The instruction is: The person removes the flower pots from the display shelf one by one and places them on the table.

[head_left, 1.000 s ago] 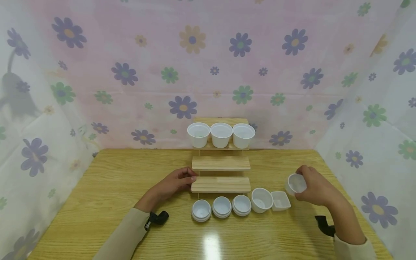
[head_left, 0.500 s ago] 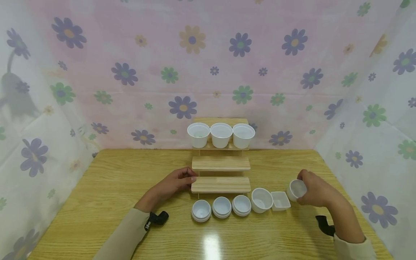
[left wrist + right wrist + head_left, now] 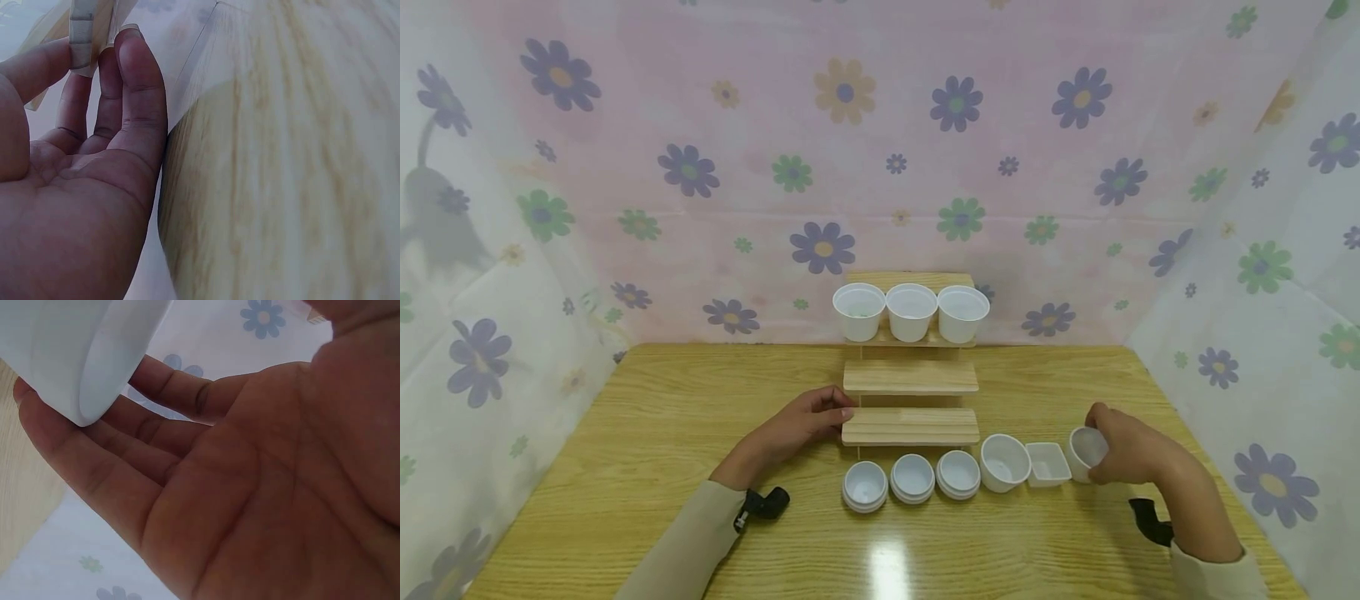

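Pinches between right-hand fingers (image 3: 94,465) a round white plastic-looking cup (image 3: 1083,456), four o'clock of the pale wooden stepped stand (image 3: 910,427); steadies that with pinching left-hand fingers (image 3: 144,94). Probably light, stiff, slick; best gripped by its side.

This is a small screened-off tabletop nook: a wood-grain desk (image 3: 1000,550) enclosed at the back and both sides by creased, flower-printed sheeting (image 3: 880,192). Whether it stands in a home, an office or a studio cannot be told.
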`<state>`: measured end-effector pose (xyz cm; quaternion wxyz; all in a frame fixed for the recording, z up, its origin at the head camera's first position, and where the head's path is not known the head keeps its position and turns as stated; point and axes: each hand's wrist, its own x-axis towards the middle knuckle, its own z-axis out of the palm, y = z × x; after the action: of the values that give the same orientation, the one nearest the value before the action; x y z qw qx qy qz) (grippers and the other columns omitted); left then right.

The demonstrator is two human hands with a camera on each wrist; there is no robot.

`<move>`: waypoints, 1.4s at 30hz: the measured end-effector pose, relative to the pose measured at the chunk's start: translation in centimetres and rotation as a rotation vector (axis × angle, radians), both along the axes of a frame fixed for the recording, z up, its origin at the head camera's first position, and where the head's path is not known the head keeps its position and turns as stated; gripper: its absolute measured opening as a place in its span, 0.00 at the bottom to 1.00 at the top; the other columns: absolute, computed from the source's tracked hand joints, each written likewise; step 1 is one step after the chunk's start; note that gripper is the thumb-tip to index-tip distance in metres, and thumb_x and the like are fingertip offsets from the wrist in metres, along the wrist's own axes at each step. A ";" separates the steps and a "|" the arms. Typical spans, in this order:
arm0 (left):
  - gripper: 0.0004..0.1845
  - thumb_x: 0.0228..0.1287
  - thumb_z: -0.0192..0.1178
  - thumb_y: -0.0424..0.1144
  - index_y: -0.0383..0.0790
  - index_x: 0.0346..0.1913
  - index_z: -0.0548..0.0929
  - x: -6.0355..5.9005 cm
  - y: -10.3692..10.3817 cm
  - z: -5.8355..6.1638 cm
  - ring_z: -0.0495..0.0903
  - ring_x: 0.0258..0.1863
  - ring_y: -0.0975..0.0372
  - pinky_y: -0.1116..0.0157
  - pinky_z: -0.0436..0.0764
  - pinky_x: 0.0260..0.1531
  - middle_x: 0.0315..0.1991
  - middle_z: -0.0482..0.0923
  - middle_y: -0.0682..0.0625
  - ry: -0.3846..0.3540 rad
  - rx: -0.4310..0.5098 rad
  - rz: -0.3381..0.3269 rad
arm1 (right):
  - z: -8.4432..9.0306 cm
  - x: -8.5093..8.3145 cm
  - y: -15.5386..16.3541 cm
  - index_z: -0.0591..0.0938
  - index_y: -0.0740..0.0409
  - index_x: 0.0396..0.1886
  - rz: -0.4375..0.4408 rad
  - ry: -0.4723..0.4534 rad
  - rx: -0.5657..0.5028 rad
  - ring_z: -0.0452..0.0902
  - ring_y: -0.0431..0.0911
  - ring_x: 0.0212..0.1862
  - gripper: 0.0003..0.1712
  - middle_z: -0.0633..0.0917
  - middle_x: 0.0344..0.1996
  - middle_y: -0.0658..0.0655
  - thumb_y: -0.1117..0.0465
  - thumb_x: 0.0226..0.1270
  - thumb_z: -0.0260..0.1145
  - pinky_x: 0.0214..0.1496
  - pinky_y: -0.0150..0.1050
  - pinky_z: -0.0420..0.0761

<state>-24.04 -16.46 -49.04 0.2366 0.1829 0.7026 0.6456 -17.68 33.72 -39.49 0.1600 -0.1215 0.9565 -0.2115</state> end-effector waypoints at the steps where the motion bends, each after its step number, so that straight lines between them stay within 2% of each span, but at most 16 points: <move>1: 0.16 0.81 0.61 0.43 0.33 0.58 0.79 0.0 0.0 0.0 0.80 0.50 0.53 0.58 0.85 0.52 0.54 0.79 0.43 -0.001 0.000 0.002 | 0.0 0.0 0.0 0.71 0.74 0.55 -0.001 -0.009 -0.003 0.78 0.52 0.39 0.37 0.82 0.44 0.64 0.67 0.52 0.83 0.36 0.47 0.81; 4: 0.16 0.81 0.61 0.43 0.33 0.58 0.79 0.1 0.0 0.0 0.80 0.50 0.54 0.59 0.85 0.52 0.53 0.80 0.43 -0.005 0.001 0.004 | 0.1 0.1 -0.1 0.70 0.75 0.58 0.000 -0.025 -0.001 0.79 0.53 0.40 0.39 0.82 0.46 0.66 0.66 0.53 0.83 0.37 0.47 0.81; 10: 0.16 0.82 0.60 0.43 0.33 0.58 0.79 0.0 0.0 -0.1 0.80 0.50 0.54 0.59 0.85 0.52 0.54 0.79 0.43 0.007 -0.008 0.005 | 0.7 0.4 -0.4 0.66 0.74 0.72 0.006 -0.011 0.022 0.80 0.57 0.47 0.52 0.79 0.57 0.73 0.58 0.54 0.85 0.42 0.51 0.82; 17: 0.16 0.82 0.60 0.43 0.32 0.57 0.79 0.0 0.0 -0.1 0.80 0.50 0.54 0.59 0.85 0.52 0.55 0.79 0.43 0.012 -0.002 0.001 | 1.4 1.2 -1.2 0.64 0.67 0.77 0.027 0.118 0.005 0.77 0.70 0.60 0.54 0.75 0.63 0.75 0.47 0.62 0.81 0.50 0.62 0.83; 22: 0.16 0.82 0.60 0.43 0.32 0.58 0.79 -0.1 0.0 -0.3 0.81 0.51 0.54 0.58 0.85 0.52 0.56 0.79 0.42 0.010 0.008 -0.007 | 1.7 1.2 -2.0 0.65 0.66 0.77 0.019 0.227 -0.018 0.77 0.70 0.61 0.53 0.76 0.62 0.73 0.44 0.65 0.80 0.51 0.64 0.82; 30: 0.17 0.82 0.60 0.43 0.32 0.58 0.79 -0.1 0.0 -0.2 0.81 0.50 0.53 0.58 0.85 0.52 0.57 0.79 0.42 0.002 0.013 -0.005 | 2.2 0.5 -3.4 0.65 0.70 0.76 -0.040 0.366 -0.068 0.76 0.70 0.62 0.48 0.79 0.60 0.73 0.49 0.70 0.76 0.56 0.67 0.79; 37: 0.16 0.82 0.60 0.44 0.32 0.58 0.79 0.0 0.0 -0.1 0.81 0.49 0.54 0.58 0.85 0.52 0.55 0.79 0.42 0.003 0.004 -0.001 | 2.4 0.3 -4.5 0.63 0.71 0.77 -0.121 0.440 -0.189 0.77 0.70 0.62 0.44 0.79 0.60 0.72 0.51 0.75 0.72 0.62 0.68 0.78; 42: 0.16 0.82 0.60 0.43 0.32 0.58 0.78 0.1 0.1 0.0 0.81 0.48 0.54 0.59 0.85 0.51 0.55 0.79 0.42 -0.004 0.014 0.000 | 2.4 0.2 -5.0 0.65 0.71 0.76 -0.141 0.515 -0.257 0.79 0.68 0.60 0.41 0.79 0.59 0.70 0.55 0.76 0.72 0.62 0.67 0.78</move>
<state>-23.91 -16.39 -49.01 0.2365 0.1833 0.6978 0.6508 -17.52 28.68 -37.07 -0.1195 -0.1235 0.9372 -0.3036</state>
